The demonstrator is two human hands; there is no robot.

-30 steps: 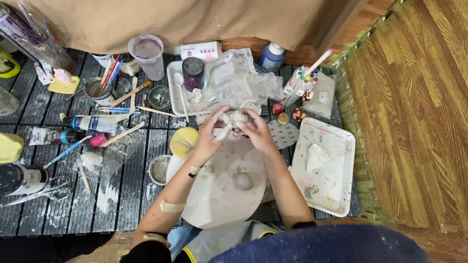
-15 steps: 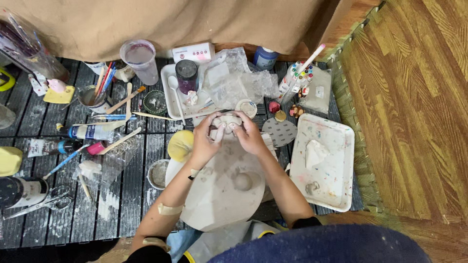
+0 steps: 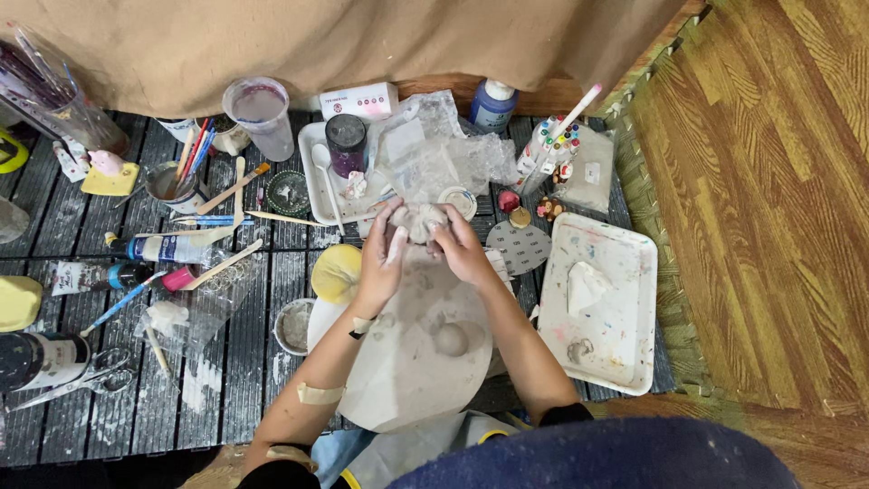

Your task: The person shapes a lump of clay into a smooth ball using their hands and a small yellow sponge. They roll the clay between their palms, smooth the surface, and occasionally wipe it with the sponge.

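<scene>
Dark slatted flooring (image 3: 244, 362) carries a cup of purple-tinged water (image 3: 261, 113) and a white tray (image 3: 602, 312) with a crumpled tissue. Above the round board (image 3: 412, 362), left hand (image 3: 382, 258) and right hand (image 3: 463, 249) curl their fingers tight around a grey clay lump (image 3: 421, 220).

Around the pale grey round board (image 3: 407, 362), dusted white, colours crowd in. The clay lump (image 3: 418, 220) above it is grey-white, as is the small clay ball (image 3: 450, 340) on it. Left of the board lies a yellow sponge (image 3: 337, 272); right of it a white tray (image 3: 599, 312) flecked with paint. Beneath, the dark grey slatted floor mat (image 3: 109, 398) carries white smears. Far right of the board, wood flooring (image 3: 778, 226) shows orange-brown grain.
</scene>
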